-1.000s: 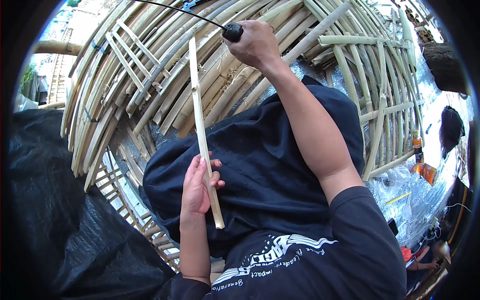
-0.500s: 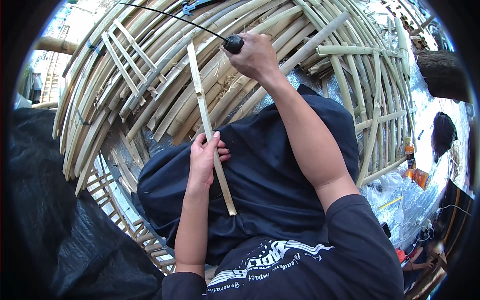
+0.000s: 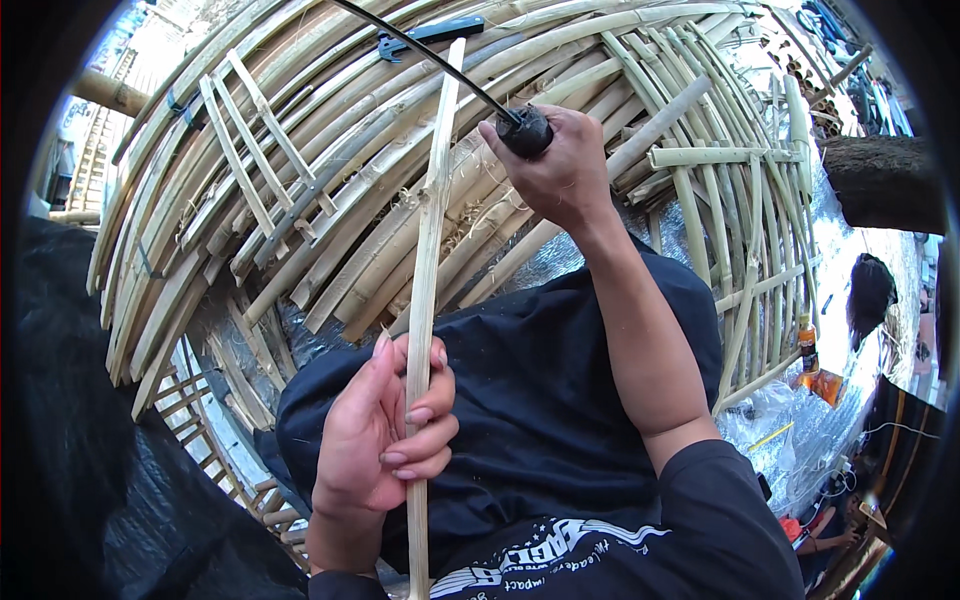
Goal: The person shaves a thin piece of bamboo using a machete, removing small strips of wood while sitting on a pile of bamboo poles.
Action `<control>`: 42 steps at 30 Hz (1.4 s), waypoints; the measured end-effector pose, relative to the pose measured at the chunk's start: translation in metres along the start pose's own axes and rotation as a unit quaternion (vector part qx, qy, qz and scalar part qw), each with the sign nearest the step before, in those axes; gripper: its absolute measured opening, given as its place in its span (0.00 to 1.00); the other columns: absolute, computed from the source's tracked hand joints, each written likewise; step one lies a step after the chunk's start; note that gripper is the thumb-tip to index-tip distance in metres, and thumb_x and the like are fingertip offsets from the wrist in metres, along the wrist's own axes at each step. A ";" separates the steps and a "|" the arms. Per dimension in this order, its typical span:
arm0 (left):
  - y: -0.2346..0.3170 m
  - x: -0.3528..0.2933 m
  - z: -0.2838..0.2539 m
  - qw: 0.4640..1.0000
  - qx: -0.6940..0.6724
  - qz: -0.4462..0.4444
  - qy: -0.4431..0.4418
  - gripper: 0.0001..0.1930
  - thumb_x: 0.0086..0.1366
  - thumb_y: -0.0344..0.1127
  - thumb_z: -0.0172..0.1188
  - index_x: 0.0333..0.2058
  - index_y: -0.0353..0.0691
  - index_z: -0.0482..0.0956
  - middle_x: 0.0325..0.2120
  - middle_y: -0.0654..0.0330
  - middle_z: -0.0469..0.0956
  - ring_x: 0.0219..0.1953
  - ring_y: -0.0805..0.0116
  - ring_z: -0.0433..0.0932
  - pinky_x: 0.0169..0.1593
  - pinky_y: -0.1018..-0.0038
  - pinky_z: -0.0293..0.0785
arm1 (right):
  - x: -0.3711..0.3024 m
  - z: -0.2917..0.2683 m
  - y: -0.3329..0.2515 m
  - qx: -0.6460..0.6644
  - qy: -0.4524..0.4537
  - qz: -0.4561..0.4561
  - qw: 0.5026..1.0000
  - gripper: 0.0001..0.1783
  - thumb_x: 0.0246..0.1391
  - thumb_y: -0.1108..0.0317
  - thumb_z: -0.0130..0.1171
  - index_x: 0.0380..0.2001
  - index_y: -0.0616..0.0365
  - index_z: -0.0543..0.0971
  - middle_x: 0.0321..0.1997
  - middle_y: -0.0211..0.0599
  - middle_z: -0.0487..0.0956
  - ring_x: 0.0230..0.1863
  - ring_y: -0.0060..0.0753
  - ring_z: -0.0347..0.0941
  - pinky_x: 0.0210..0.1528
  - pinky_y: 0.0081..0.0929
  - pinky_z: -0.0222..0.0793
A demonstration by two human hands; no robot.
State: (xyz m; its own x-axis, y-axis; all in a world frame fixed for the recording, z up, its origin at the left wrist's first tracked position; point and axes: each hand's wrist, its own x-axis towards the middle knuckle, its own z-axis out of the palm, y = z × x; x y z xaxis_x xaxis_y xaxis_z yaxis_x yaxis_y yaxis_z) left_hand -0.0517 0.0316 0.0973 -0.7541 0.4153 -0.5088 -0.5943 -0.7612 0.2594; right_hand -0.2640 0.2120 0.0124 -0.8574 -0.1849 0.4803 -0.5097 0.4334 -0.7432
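Observation:
My left hand (image 3: 375, 430) is wrapped loosely around a pale split bamboo strip (image 3: 431, 250), which stands nearly lengthwise over my lap. The strip's far end lies above the bamboo pile, and its near end reaches my shirt. My right hand (image 3: 565, 170) grips the black handle of a long knife (image 3: 430, 55), whose thin dark blade shows edge-on and points to the far left. In this view the blade crosses the strip near its far end; whether they touch, I cannot tell.
A big pile of curved bamboo strips (image 3: 330, 200) lies ahead, with a dark blue tool (image 3: 440, 36) on it. On the right are a bamboo frame (image 3: 745, 220), a log (image 3: 880, 170) and a small bottle (image 3: 807, 340). A black sheet (image 3: 110, 440) covers the left.
The bamboo strip has moved up and nearer, with my left hand lifted and its fingers now around it. My right hand and the knife have shifted right and a little nearer.

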 end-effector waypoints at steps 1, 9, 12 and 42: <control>0.009 0.021 -0.007 0.999 0.041 -0.005 0.002 0.21 0.81 0.53 0.34 0.47 0.43 0.68 0.23 0.68 0.61 0.13 0.83 0.53 0.15 0.84 0.53 | -0.001 -0.004 0.002 0.003 0.003 0.024 1.000 0.18 0.55 0.60 0.70 0.23 0.64 0.80 0.16 0.38 0.74 0.19 0.28 0.67 0.27 0.31 0.68; -0.008 0.087 -0.081 0.825 0.486 0.214 0.191 0.18 0.81 0.47 0.42 0.34 0.41 0.70 0.17 0.72 0.59 0.17 0.83 0.57 0.19 0.80 0.54 | -0.006 -0.004 0.017 -0.088 0.028 0.027 0.995 0.17 0.54 0.58 0.68 0.26 0.65 0.82 0.20 0.50 0.78 0.21 0.48 0.77 0.28 0.36 0.72; -0.014 0.085 -0.071 0.675 0.622 0.323 0.229 0.19 0.80 0.43 0.45 0.29 0.38 0.67 0.17 0.72 0.58 0.20 0.82 0.54 0.24 0.76 0.53 | -0.006 -0.008 0.012 -0.117 0.023 0.035 0.992 0.15 0.53 0.59 0.67 0.27 0.63 0.83 0.22 0.52 0.79 0.26 0.55 0.79 0.28 0.38 0.72; -0.160 -0.085 -0.014 0.561 0.692 0.287 0.353 0.16 0.77 0.37 0.49 0.30 0.35 0.66 0.11 0.56 0.62 0.10 0.65 0.66 0.18 0.69 0.56 | -0.063 -0.042 -0.040 -0.104 -0.013 -0.188 0.977 0.09 0.41 0.64 0.70 0.28 0.48 0.80 0.22 0.34 0.80 0.24 0.43 0.78 0.26 0.39 0.70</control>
State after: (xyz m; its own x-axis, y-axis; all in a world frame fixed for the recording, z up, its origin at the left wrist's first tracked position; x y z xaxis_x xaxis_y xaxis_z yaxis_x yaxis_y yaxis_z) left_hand 0.1114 0.1116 0.0875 -0.9241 -0.3720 -0.0871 -0.3261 0.6492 0.6872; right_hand -0.1869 0.2436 0.0314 -0.6155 -0.3873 0.6864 -0.7656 0.5004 -0.4043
